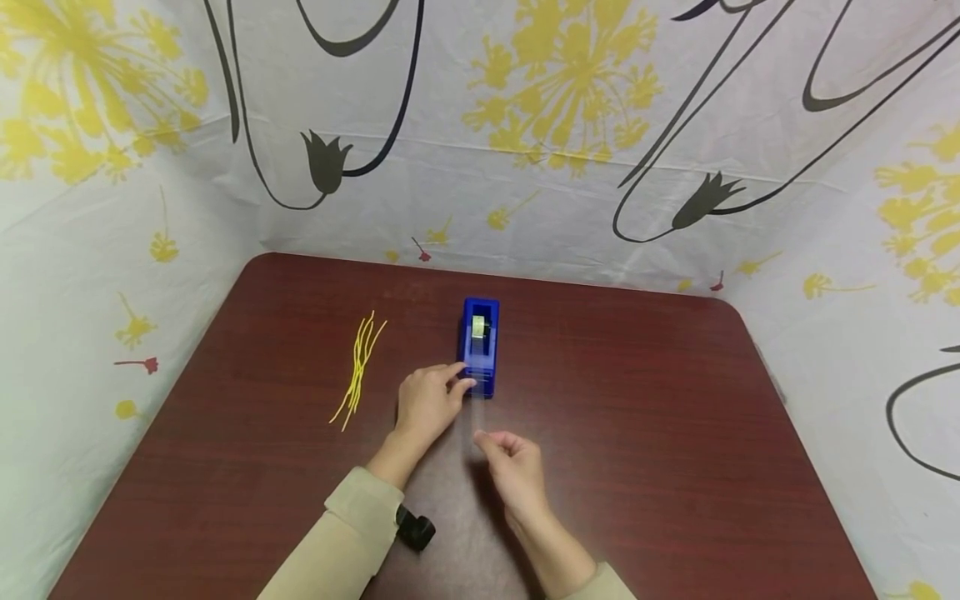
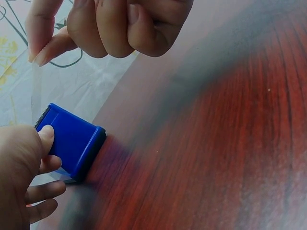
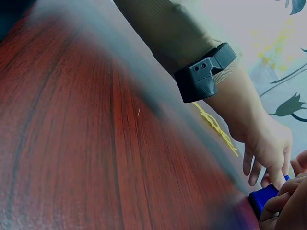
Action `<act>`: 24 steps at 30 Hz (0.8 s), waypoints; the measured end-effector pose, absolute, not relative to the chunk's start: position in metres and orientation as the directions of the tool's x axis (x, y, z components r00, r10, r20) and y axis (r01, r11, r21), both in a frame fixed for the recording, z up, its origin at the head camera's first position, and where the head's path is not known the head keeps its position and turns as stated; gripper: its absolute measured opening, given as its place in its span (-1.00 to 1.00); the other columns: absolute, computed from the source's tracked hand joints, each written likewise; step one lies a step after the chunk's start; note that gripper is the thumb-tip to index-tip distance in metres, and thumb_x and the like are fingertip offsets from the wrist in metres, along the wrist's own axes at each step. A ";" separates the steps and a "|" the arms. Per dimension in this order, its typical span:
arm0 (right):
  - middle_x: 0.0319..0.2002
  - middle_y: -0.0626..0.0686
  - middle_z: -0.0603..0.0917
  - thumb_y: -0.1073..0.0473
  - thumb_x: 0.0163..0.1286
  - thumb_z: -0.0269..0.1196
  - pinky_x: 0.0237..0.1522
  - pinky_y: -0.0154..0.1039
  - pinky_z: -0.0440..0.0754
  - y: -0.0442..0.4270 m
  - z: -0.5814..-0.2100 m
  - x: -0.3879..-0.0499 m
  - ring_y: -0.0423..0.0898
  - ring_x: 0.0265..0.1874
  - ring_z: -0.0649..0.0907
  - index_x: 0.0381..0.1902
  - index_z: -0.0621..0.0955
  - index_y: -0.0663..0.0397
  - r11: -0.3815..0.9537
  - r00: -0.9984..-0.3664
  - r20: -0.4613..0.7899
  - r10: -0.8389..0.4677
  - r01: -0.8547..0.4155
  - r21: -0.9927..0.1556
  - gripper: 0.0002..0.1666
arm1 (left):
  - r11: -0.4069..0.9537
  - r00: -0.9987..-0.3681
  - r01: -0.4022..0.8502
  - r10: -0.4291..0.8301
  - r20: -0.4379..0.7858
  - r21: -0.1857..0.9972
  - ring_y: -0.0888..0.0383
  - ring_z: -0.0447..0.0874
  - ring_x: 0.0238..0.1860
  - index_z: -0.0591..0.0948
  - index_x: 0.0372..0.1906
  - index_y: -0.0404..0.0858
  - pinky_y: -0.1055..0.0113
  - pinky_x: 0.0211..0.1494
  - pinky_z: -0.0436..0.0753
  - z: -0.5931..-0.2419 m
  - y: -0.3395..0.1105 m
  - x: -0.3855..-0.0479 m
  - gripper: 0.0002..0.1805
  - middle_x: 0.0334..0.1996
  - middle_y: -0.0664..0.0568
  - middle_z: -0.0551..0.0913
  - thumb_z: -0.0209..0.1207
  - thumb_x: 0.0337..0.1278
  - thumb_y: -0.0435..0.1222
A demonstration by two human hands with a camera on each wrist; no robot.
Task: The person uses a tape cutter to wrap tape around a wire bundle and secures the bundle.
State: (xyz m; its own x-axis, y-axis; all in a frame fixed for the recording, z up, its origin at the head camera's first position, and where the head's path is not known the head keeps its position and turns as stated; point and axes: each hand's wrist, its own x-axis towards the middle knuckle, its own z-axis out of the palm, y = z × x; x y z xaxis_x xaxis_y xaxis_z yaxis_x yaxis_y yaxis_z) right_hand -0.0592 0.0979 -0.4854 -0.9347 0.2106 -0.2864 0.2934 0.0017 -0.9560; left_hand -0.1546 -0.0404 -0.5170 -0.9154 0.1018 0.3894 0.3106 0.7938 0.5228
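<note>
A blue tape dispenser (image 1: 489,358) stands on the table with a roll of clear tape (image 1: 478,326) in it. My left hand (image 1: 430,403) holds its front end from the left side; in the left wrist view the thumb (image 2: 46,136) lies on the blue front face, just below the toothed cutter (image 2: 42,116). Between finger and thumb, my right hand (image 1: 517,472) pinches the free end of a clear tape strip (image 1: 478,414). That strip stretches taut from the cutter toward me, above the table. In the right wrist view the right hand partly hides the dispenser.
Several thin yellow strands (image 1: 362,367) lie loosely bunched left of the dispenser. A black wrist camera (image 1: 415,528) is strapped at the left cuff. The dark red wooden table (image 1: 637,400) meets patterned cloth (image 1: 450,192) at its back and sides.
</note>
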 end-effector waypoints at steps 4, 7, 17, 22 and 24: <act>-0.75 -0.19 0.34 0.21 0.28 0.41 -0.65 -0.42 0.20 0.097 -0.485 -0.058 -0.31 -0.72 0.28 -0.42 0.67 0.48 0.009 -0.936 -0.284 0.210 0.292 -0.956 -0.67 | 0.793 -0.916 0.310 0.102 0.388 0.524 0.09 0.70 -0.48 0.80 0.00 -0.13 0.11 -0.33 0.66 -0.516 -0.040 -0.154 -0.65 -0.43 0.09 0.76 0.39 0.20 -0.05; -0.75 -0.18 0.34 0.21 0.28 0.41 -0.64 -0.42 0.21 0.097 -0.487 -0.058 -0.31 -0.71 0.29 -0.41 0.68 0.48 0.014 -0.934 -0.291 0.209 0.300 -0.954 -0.68 | 0.793 -0.918 0.308 0.102 0.384 0.526 0.11 0.68 -0.49 0.80 0.00 -0.13 0.12 -0.35 0.65 -0.516 -0.040 -0.155 -0.65 -0.44 0.09 0.76 0.39 0.21 -0.05; -0.74 -0.18 0.32 0.22 0.31 0.39 -0.65 -0.41 0.20 0.097 -0.499 -0.058 -0.30 -0.73 0.28 -0.41 0.68 0.44 0.003 -0.917 -0.331 0.222 0.340 -0.940 -0.71 | 0.794 -0.927 0.293 0.100 0.361 0.533 0.10 0.71 -0.45 0.78 0.03 -0.12 0.11 -0.31 0.65 -0.517 -0.041 -0.155 -0.65 -0.40 0.09 0.78 0.38 0.22 -0.05; -0.73 -0.19 0.33 0.20 0.30 0.40 -0.65 -0.41 0.22 0.097 -0.499 -0.056 -0.31 -0.72 0.29 -0.42 0.69 0.41 0.016 -0.922 -0.320 0.220 0.331 -0.943 -0.70 | 0.791 -0.928 0.297 0.106 0.358 0.535 0.13 0.70 -0.46 0.77 0.05 -0.11 0.12 -0.32 0.65 -0.517 -0.041 -0.154 -0.65 -0.39 0.09 0.78 0.37 0.23 -0.06; -0.73 -0.19 0.34 0.19 0.30 0.41 -0.64 -0.41 0.23 0.098 -0.499 -0.055 -0.31 -0.71 0.30 -0.42 0.70 0.40 0.021 -0.924 -0.315 0.219 0.327 -0.945 -0.70 | 0.791 -0.928 0.297 0.106 0.358 0.536 0.14 0.69 -0.47 0.77 0.06 -0.11 0.12 -0.33 0.64 -0.517 -0.041 -0.154 -0.65 -0.40 0.09 0.78 0.37 0.24 -0.06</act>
